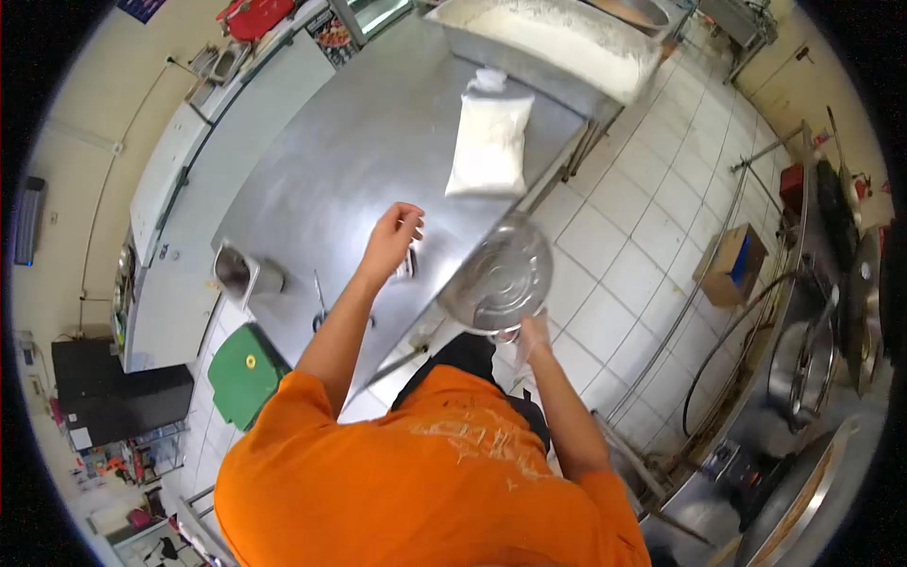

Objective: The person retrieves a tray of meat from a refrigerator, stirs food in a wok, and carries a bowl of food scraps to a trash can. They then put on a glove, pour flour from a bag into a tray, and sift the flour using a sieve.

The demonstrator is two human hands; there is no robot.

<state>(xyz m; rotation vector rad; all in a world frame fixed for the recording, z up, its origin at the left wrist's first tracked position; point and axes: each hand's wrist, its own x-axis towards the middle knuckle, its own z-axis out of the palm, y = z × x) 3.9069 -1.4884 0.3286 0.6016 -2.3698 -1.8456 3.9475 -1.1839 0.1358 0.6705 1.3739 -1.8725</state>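
Observation:
My right hand (531, 338) is closed on the near rim of a round metal bowl (505, 274), which is tilted beside the steel table's edge. Over the steel table (312, 170), my left hand (395, 236) has its fingers curled; whether they hold anything is hard to make out. A small dark and white item (406, 263) lies just below that hand, partly hidden. Scissors (321, 302) rest on the table left of my forearm. Farther up the table lies a clear bag of white powder (489, 144).
A large tray of white flour (557, 42) stands at the table's far end. At the left are a metal container (244, 274) and a green bin (248, 376). A cardboard box (735, 266) sits by the right-hand counter, where pans (803, 369) stand.

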